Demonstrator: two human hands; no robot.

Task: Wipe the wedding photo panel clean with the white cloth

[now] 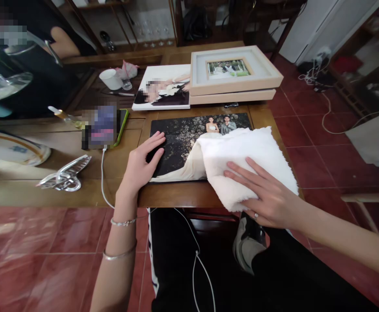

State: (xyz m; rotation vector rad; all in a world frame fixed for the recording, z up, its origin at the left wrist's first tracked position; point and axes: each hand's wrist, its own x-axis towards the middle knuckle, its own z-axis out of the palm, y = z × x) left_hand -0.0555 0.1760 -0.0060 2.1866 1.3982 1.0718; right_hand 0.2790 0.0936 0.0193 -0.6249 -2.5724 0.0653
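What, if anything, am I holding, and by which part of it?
Your right grip is on the white cloth, toward its near edge; pinching can't be told. Your left grip holds nothing, resting on the photo panel.

The photo [179, 145] lies flat, face up, on the desk [173, 196], near its front edge: dark, specked with pale blossom, two figures near the top, a long cream gown trailing lower left. The cloth [238, 149], white and fluffy, covers its lower right, rumpled, spreading past it.
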